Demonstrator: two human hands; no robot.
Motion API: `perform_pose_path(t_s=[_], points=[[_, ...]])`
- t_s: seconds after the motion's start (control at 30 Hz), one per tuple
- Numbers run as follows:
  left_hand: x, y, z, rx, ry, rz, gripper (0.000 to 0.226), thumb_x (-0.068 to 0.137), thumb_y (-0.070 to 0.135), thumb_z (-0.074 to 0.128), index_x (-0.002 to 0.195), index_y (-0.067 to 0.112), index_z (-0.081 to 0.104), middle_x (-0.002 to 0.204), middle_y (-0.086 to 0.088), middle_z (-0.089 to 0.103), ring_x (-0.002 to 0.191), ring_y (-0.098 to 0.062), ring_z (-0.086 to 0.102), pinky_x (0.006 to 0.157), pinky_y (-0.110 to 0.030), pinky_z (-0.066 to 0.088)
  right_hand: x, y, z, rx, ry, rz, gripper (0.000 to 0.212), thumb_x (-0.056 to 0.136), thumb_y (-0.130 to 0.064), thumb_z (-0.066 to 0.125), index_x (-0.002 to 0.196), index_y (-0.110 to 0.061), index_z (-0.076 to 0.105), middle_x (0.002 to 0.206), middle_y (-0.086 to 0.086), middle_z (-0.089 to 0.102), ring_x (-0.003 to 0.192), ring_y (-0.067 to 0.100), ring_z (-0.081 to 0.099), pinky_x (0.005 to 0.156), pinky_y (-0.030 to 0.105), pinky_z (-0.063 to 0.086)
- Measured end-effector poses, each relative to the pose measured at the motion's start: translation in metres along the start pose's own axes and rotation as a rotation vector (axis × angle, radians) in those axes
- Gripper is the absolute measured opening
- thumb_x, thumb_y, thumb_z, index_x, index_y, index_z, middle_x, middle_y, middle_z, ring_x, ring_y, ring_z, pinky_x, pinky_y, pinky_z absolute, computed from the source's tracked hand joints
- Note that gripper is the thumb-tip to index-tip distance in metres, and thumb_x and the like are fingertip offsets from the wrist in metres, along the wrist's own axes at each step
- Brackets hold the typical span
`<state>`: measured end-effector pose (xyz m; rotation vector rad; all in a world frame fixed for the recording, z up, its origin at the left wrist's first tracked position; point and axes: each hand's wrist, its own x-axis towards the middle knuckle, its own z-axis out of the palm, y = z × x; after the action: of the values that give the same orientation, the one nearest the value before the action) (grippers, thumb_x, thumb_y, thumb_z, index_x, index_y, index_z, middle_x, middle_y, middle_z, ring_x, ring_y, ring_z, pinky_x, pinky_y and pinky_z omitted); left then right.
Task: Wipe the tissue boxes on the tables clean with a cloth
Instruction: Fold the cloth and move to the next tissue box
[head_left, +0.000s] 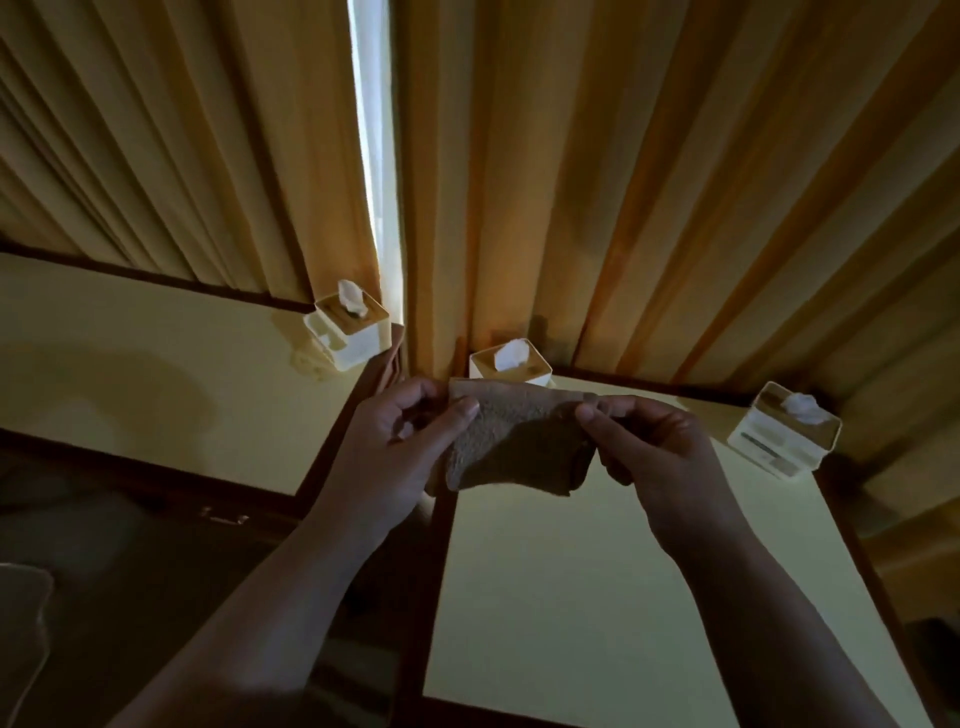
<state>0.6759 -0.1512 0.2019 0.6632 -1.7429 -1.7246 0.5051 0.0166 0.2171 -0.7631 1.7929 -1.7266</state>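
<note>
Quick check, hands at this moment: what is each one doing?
Left hand: pinches the left edge of the brown cloth.
Right hand: pinches the cloth's right edge.

near table (597, 597) top bare in front, open approach. far edge crowded: middle tissue box (511, 364) and right tissue box (779, 441) at the back corners, against the curtains (649, 182). left table (130, 364) wide open, left tissue box (347, 327) at its far right corner.
</note>
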Motion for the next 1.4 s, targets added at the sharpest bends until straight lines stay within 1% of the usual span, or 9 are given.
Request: perform_pose_path(t_s=[0.33,0.43,0.6,0.7,0.8,0.87,1.03,1.17,1.4], points=[[-0.018,0.015,-0.156,-0.035,0.100,0.045,0.025,0.087,0.031,0.072,0.100,0.010,0.075,0.094,0.000,0.077,0.091,-0.010,0.073,0.070,-0.020,0.054,-0.003,-0.009,0.168,0.097,-0.105,-0.072,0.016,0.087,-0.032,0.071,0.072,-0.027,0.075,0.077,-0.004,0.067,0.068,0.010,0.055,0.058,0.025,0.041],[-0.026,0.019,-0.202,-0.040,0.125,0.059,0.030,0.084,0.035,0.070,0.097,0.008,0.073,0.089,0.006,0.074,0.090,-0.006,0.071,0.071,-0.021,0.056,0.000,-0.009,0.210,0.146,-0.155,-0.061,0.016,0.090,-0.023,0.070,0.084,-0.009,0.072,0.079,0.000,0.069,0.067,0.006,0.062,0.055,0.019,0.047],[-0.023,0.008,-0.285,-0.042,0.168,0.041,0.030,0.087,0.039,0.070,0.100,0.012,0.073,0.106,-0.002,0.070,0.107,-0.022,0.067,0.082,-0.041,0.058,0.027,-0.001,0.287,0.115,-0.233,-0.027,0.019,0.084,-0.034,0.084,0.081,-0.016,0.079,0.074,0.012,0.068,0.063,0.031,0.059,0.060,0.040,0.047],[-0.011,-0.008,-0.330,-0.069,0.203,-0.007,0.026,0.087,0.040,0.070,0.098,0.016,0.073,0.108,-0.002,0.069,0.108,-0.022,0.067,0.080,-0.035,0.059,0.053,0.011,0.334,0.076,-0.239,0.014,0.010,0.081,-0.032,0.078,0.077,-0.023,0.080,0.068,0.009,0.067,0.052,0.036,0.056,0.058,0.043,0.044],[0.010,-0.023,-0.376,-0.033,0.228,-0.030,0.026,0.088,0.039,0.068,0.098,0.015,0.072,0.107,-0.001,0.068,0.107,-0.021,0.067,0.080,-0.037,0.061,0.084,0.025,0.382,0.044,-0.261,0.016,0.019,0.083,-0.034,0.078,0.086,-0.016,0.080,0.089,0.022,0.072,0.079,0.063,0.059,0.069,0.067,0.050],[0.026,-0.028,-0.406,0.014,0.251,-0.028,0.027,0.088,0.039,0.068,0.098,0.014,0.072,0.103,0.001,0.068,0.102,-0.019,0.067,0.077,-0.032,0.061,0.108,0.031,0.415,0.026,-0.265,0.013,0.020,0.080,-0.033,0.078,0.086,-0.015,0.081,0.088,0.023,0.072,0.082,0.059,0.058,0.072,0.059,0.051],[0.062,-0.025,-0.480,0.073,0.332,-0.066,0.027,0.085,0.038,0.067,0.101,0.016,0.073,0.099,0.008,0.072,0.097,-0.011,0.070,0.074,-0.022,0.057,0.164,0.031,0.489,-0.059,-0.392,-0.037,0.017,0.088,-0.027,0.076,0.095,-0.013,0.082,0.069,-0.003,0.068,0.060,0.012,0.052,0.057,0.026,0.044],[0.089,-0.032,-0.523,-0.010,0.392,-0.088,0.027,0.084,0.033,0.068,0.102,0.013,0.074,0.100,0.000,0.073,0.097,-0.018,0.071,0.074,-0.026,0.060,0.195,0.028,0.537,-0.061,-0.412,-0.026,0.027,0.082,-0.035,0.077,0.098,-0.013,0.081,0.077,-0.003,0.073,0.063,0.003,0.058,0.059,0.018,0.046],[0.162,-0.068,-0.579,-0.024,0.270,-0.095,0.009,0.089,0.023,0.072,0.094,0.018,0.078,0.095,-0.002,0.074,0.091,-0.013,0.068,0.071,-0.021,0.054,0.229,0.057,0.577,-0.101,-0.236,-0.008,0.007,0.092,-0.019,0.077,0.097,-0.016,0.081,0.075,-0.011,0.074,0.066,-0.001,0.064,0.060,0.011,0.047]])
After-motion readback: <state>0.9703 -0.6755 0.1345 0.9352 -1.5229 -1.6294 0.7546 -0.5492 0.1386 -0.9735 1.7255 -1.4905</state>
